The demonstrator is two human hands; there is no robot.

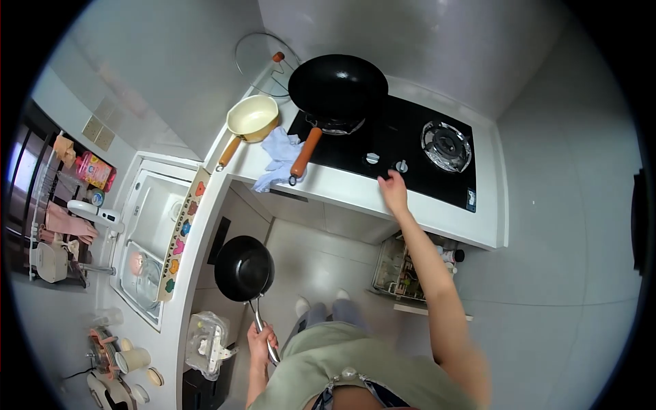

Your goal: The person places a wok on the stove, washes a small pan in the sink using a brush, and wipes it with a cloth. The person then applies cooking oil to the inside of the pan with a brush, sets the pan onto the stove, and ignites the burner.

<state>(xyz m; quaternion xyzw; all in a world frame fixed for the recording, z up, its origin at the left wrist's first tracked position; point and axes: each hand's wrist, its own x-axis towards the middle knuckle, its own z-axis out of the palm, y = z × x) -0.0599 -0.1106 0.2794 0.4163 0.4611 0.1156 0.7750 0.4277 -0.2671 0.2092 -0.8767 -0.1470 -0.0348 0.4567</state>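
A small dark frying pan [244,268] hangs over the floor at lower left, its inside facing up. My left hand [262,343] is wrapped round its metal handle. Over the front edge of the black gas hob [437,179] is my right hand [393,191], fingers apart and partly curled, with nothing visible in them. Just beyond its fingertips is a hob knob [401,166], and a second knob [372,158] sits to the left. A large black wok [338,89] with a wooden handle [305,156] stands on the left burner.
The right burner [446,146] carries no pan. Left of the hob are a cream saucepan [252,117], a blue cloth [279,154] and a glass lid [263,65]. A sink [154,205] lies farther left. Below the counter, a drawer [396,273] stands pulled out.
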